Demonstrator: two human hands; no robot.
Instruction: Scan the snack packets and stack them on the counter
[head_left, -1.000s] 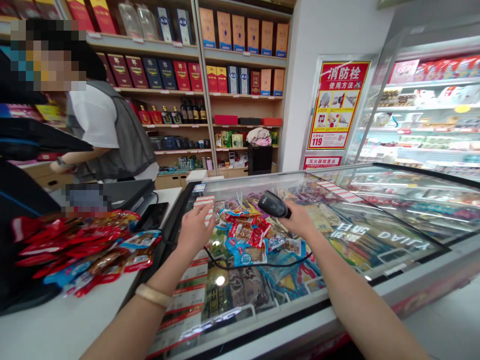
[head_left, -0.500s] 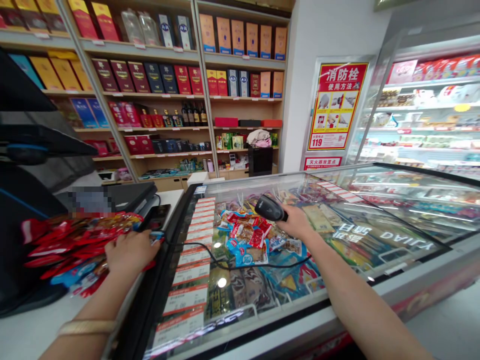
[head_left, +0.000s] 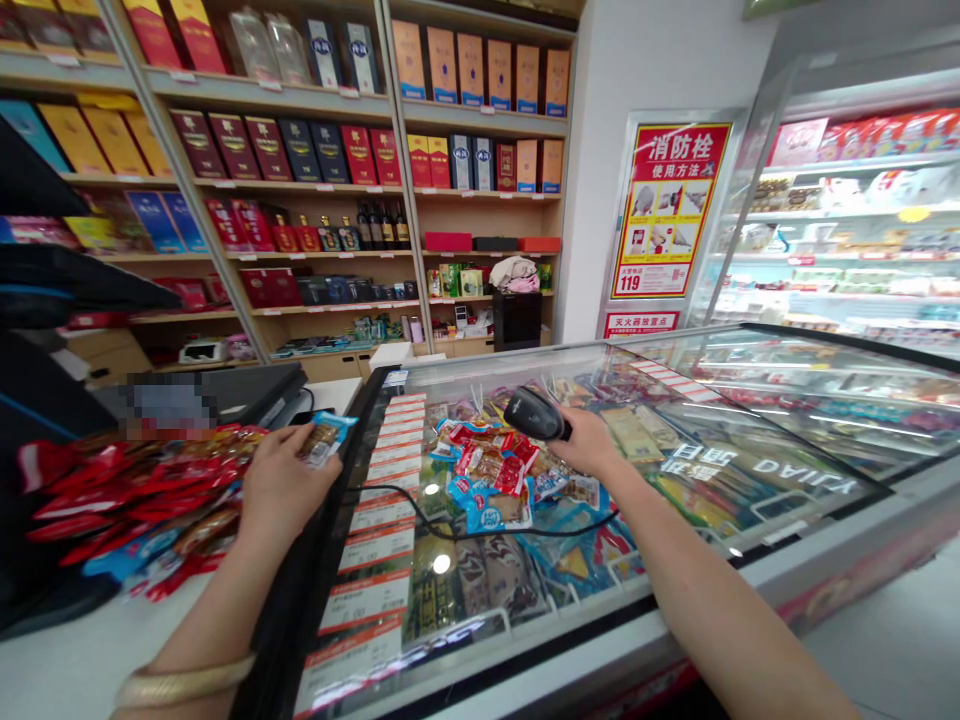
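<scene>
My left hand (head_left: 289, 485) is closed on a small blue snack packet (head_left: 328, 438), lifted near the counter's edge with its label side showing. Left of that hand lies a heap of mostly red snack packets (head_left: 142, 490) on the white counter (head_left: 67, 670). My right hand (head_left: 589, 443) grips a black barcode scanner (head_left: 534, 413), its head pointing left. Beneath and left of the scanner, a smaller pile of red and blue snack packets (head_left: 491, 475) rests on the freezer's glass top (head_left: 525, 590). The scanner's black cord (head_left: 420, 505) loops across the glass.
Dark checkout equipment (head_left: 45, 400) stands at the far left. A column of price labels (head_left: 375, 560) runs along the freezer's left side. Behind are shelves of boxed bottles (head_left: 300, 150), a red fire-hydrant poster (head_left: 670, 210) and a lit refrigerated display (head_left: 855, 220) at the right.
My left hand has moved right and up from the heap, bringing the blue packet clear of it. My right hand holds the scanner in nearly the same spot.
</scene>
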